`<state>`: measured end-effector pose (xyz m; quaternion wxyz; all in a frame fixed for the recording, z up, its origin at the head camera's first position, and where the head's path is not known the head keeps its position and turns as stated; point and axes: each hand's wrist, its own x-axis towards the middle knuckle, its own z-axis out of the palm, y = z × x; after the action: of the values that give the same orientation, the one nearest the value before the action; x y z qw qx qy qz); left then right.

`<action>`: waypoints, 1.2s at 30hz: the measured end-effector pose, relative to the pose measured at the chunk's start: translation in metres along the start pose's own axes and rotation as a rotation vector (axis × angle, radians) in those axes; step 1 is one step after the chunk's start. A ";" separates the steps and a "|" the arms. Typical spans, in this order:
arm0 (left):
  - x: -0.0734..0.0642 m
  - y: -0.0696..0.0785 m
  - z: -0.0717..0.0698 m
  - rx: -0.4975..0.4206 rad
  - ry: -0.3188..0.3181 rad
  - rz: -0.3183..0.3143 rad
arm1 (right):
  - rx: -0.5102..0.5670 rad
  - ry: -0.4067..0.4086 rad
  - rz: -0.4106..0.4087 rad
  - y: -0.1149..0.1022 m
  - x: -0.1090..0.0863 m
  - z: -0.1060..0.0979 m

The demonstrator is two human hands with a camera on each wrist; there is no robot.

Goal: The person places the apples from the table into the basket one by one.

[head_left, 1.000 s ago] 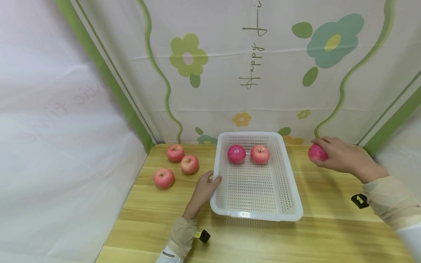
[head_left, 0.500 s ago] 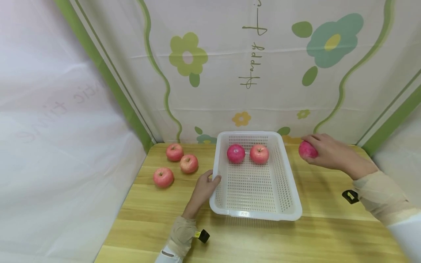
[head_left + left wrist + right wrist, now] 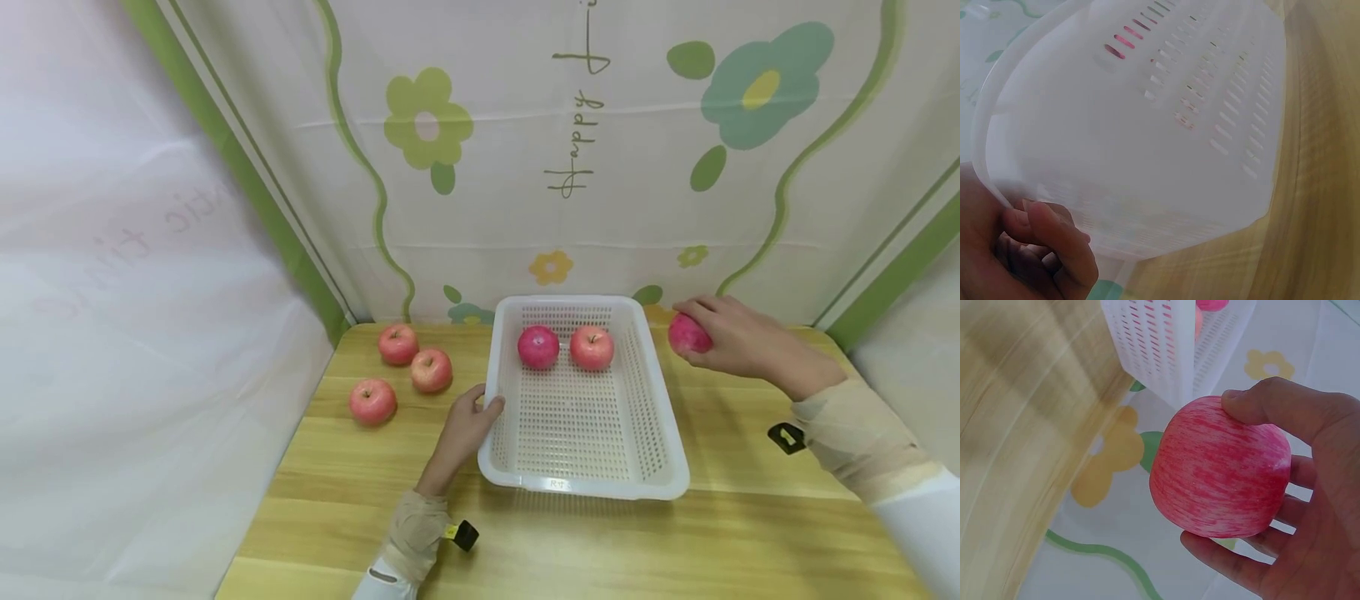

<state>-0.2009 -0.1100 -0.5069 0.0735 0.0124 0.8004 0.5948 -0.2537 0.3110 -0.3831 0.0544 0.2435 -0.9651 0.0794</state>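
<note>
My right hand (image 3: pixel 738 337) grips a red-streaked apple (image 3: pixel 1219 469) with the thumb on one side and fingers on the other, just right of the basket's far right corner. The white perforated plastic basket (image 3: pixel 585 486) stands mid-table. Inside it, near the far end, sit a dark pink apple (image 3: pixel 538 347) and a lighter red apple (image 3: pixel 592 348), side by side. My left hand (image 3: pixel 463 433) holds the basket's left rim, thumb over the edge; in the left wrist view its fingers (image 3: pixel 1063 240) curl under that rim.
Left of the basket, three more apples rest on the wooden table (image 3: pixel 337 500): one at the back (image 3: pixel 398 344), one beside it (image 3: pixel 431 370) and one nearer (image 3: pixel 372 402). A flower-printed cloth (image 3: pixel 487 208) hangs behind the table's far edge.
My right hand has carried its apple leftward, closer to the basket's right rim. The left hand keeps its hold, and the basket and other apples stay in place.
</note>
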 end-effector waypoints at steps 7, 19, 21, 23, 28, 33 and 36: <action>-0.001 0.001 -0.001 -0.019 -0.006 -0.011 | -0.001 -0.006 -0.010 -0.008 0.006 -0.001; -0.002 0.001 -0.001 -0.011 -0.008 -0.001 | 0.006 -0.020 -0.029 -0.023 0.019 -0.003; -0.002 0.001 -0.001 -0.011 -0.007 0.002 | 0.012 -0.019 -0.036 -0.026 0.021 -0.002; -0.002 0.000 0.000 -0.012 -0.003 0.000 | 0.012 -0.017 -0.041 -0.029 0.023 -0.002; -0.002 0.000 0.000 -0.011 0.009 -0.003 | 0.009 -0.012 -0.058 -0.034 0.026 -0.001; -0.003 0.001 0.000 -0.009 0.012 0.002 | 0.003 -0.025 -0.069 -0.039 0.030 -0.002; -0.002 0.001 0.000 -0.007 0.015 -0.002 | -0.009 -0.031 -0.078 -0.042 0.032 -0.002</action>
<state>-0.1991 -0.1099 -0.5054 0.0680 0.0067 0.7988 0.5978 -0.2616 0.2603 -0.3711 0.0436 0.2818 -0.9560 0.0692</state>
